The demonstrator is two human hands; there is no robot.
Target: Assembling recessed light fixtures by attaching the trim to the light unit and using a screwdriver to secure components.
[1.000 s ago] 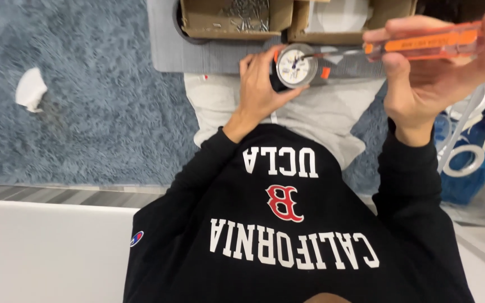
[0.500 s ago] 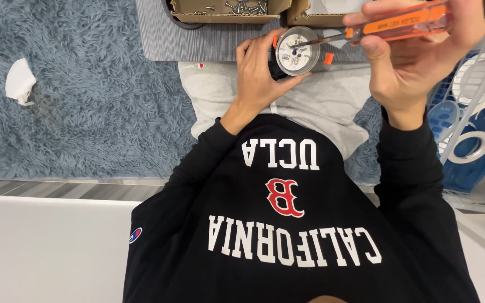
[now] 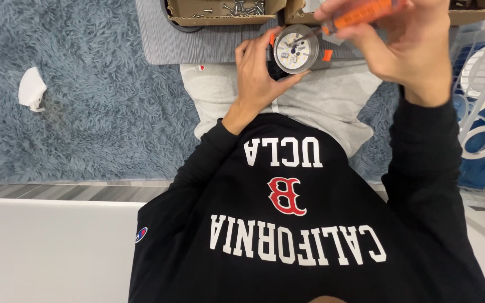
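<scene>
Lighting bright, even and diffuse; shadows faint. Right hand point(image 3: 405, 42) shows motion blur. Remainder sharp, with slight wide-angle stretch at edges.

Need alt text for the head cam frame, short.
Seen from above, a seated person's left hand holds a small round device with orange tabs, while the right hand points an orange-handled screwdriver at its face. Beyond lie a cardboard box of screws, a grey mat and a blue shaggy rug.
</scene>
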